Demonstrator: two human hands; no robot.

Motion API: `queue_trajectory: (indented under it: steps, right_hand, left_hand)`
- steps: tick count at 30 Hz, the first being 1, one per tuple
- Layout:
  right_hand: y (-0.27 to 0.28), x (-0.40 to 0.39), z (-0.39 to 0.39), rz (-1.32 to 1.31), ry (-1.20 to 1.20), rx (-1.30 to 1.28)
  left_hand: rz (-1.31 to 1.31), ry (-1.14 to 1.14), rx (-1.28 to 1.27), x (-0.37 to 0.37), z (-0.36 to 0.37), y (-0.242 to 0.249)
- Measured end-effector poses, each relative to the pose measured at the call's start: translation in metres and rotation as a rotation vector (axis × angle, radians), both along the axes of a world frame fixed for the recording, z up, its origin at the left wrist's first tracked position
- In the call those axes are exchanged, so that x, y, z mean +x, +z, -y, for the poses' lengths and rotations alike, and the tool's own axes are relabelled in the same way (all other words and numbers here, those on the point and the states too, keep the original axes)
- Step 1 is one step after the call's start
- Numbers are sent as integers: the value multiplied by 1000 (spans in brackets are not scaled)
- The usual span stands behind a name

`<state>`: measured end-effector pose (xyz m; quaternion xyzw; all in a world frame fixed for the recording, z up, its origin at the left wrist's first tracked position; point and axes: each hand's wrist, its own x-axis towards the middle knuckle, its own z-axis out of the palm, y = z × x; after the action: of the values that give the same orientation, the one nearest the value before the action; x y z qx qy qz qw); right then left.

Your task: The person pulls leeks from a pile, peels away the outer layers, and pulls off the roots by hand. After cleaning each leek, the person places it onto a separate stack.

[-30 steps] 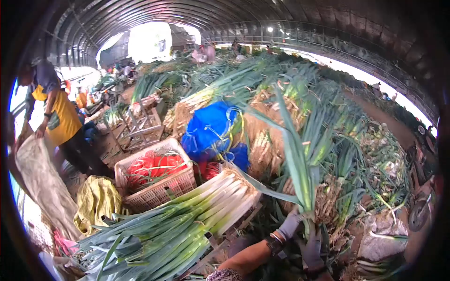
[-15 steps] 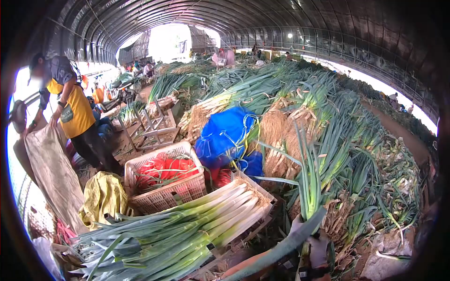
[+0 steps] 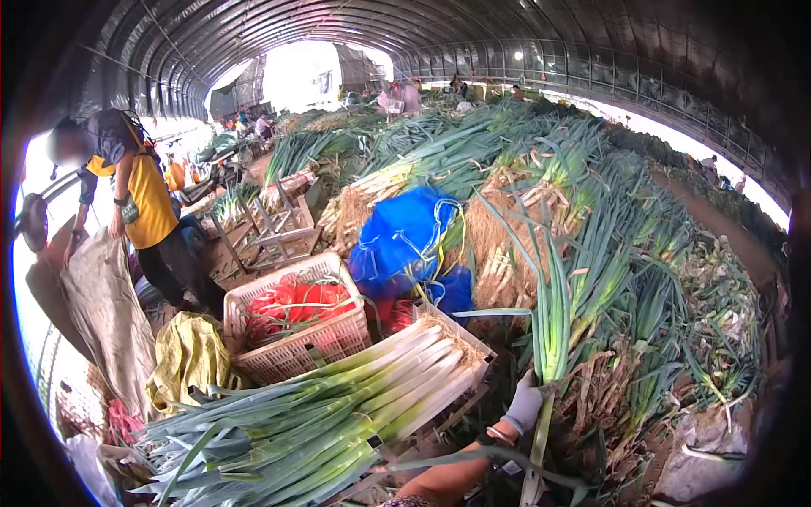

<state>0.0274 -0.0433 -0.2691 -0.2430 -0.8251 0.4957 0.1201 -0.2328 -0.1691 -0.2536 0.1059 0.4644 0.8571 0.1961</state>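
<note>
My left hand, in a pale glove with a band at the wrist, is closed around a leek low in the view. The leek stands nearly upright, its green leaves fanning upward and one long leaf bending across my forearm. My right hand does not show. Left of my arm, a thick row of leeks lies on a low stand, white stems toward the upper right and green leaves toward the lower left.
A crate holds red plastic material, with a yellow sack beside it and blue netting behind. Heaped leeks fill the right. A person in a yellow apron handles a large beige sack at left.
My left hand has come forward into clear view, holding the leek more upright. My right hand has left the view. The person at left has bent lower over the beige sack.
</note>
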Motion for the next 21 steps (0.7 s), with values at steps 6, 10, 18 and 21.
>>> queue_trajectory:
  steps: [6, 10, 18, 21]
  right_hand:
    - [11, -81, 15, -151, 69, 400]
    - [38, -99, 16, -47, 96, 476]
    - [40, -95, 22, -111, 113, 486]
    - [-12, -102, 10, 60, 110, 375]
  left_hand:
    - [171, -270, 160, 23, -7, 24]
    - [202, -213, 99, 16, -2, 37]
    - [27, -124, -35, 9, -15, 15]
    - [103, -133, 35, 15, -17, 21]
